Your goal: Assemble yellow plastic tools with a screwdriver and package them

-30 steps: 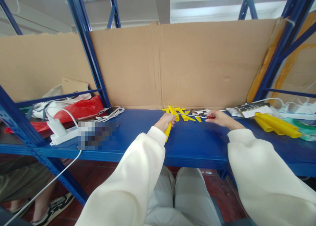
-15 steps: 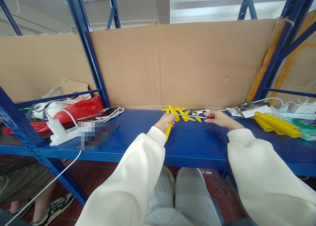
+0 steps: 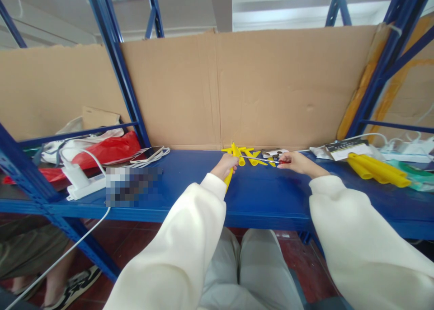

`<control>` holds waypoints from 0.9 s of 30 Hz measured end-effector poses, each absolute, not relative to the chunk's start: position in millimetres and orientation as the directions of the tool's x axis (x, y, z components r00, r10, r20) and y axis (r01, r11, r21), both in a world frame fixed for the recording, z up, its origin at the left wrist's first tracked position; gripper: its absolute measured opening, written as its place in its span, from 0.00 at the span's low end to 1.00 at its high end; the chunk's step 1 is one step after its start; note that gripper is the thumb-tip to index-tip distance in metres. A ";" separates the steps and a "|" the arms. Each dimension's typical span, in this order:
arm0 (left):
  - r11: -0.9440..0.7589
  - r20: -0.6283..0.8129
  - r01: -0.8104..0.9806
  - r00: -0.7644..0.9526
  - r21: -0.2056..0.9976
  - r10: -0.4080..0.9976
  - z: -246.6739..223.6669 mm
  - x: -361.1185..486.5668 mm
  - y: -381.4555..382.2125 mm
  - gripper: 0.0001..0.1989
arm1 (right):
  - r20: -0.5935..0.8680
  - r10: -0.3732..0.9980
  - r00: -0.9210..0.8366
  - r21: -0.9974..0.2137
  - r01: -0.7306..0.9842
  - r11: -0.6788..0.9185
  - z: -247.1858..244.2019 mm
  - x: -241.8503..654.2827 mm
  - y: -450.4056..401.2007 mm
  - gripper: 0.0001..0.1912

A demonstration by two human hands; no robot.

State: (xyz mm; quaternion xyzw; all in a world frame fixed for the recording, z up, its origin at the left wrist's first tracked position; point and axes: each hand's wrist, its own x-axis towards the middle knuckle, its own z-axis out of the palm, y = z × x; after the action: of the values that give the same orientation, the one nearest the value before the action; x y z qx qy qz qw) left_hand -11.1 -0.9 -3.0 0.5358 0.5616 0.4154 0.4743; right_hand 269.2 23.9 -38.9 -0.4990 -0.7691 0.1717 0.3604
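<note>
Closed around a long yellow plastic part, my left hand is above the blue shelf, with the part's narrow end pointing up. My right hand grips the dark red handle of a screwdriver. Its thin metal shaft runs left, almost level, and its tip meets the yellow part just above my left fingers. Whether the tip sits in a screw is too small to tell. Behind the shaft, several yellow plastic pieces lie in a loose group, next to a small black-and-white packet.
A cardboard panel closes off the back of the blue shelf. To the right lie yellow tubes and a packet with a white label. On the left are a white power strip, coiled cable and a red bag.
My right hand has shifted slightly left with the screwdriver, and its fingers sit differently on the handle. My left hand keeps its hold on the yellow part.
</note>
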 end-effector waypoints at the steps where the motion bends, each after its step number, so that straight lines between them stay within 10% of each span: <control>1: 0.078 -0.084 0.218 0.018 0.973 0.996 -3.7 -11.2 0.1 0.11 | 0.387 0.889 -0.244 -0.623 0.642 0.448 -39.4 267.8 24.0 0.31; 15: 0.114 -0.103 0.265 -0.056 0.957 0.993 -5.5 -13.3 4.9 0.11 | 0.524 0.800 -0.292 -0.312 0.808 0.499 -36.7 259.5 20.6 0.11; 27: 0.134 -0.126 0.275 -0.047 0.952 0.991 -4.8 -12.5 3.3 0.12 | 0.495 0.793 -0.354 -0.295 0.790 0.537 -37.2 256.5 23.1 0.11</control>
State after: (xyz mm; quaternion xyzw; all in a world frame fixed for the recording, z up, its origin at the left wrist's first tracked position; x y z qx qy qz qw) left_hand -12.5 3.3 -4.8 0.5239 0.6041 0.3979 0.4497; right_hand 256.5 23.1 -37.2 -0.4811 -0.8228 0.0025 0.3024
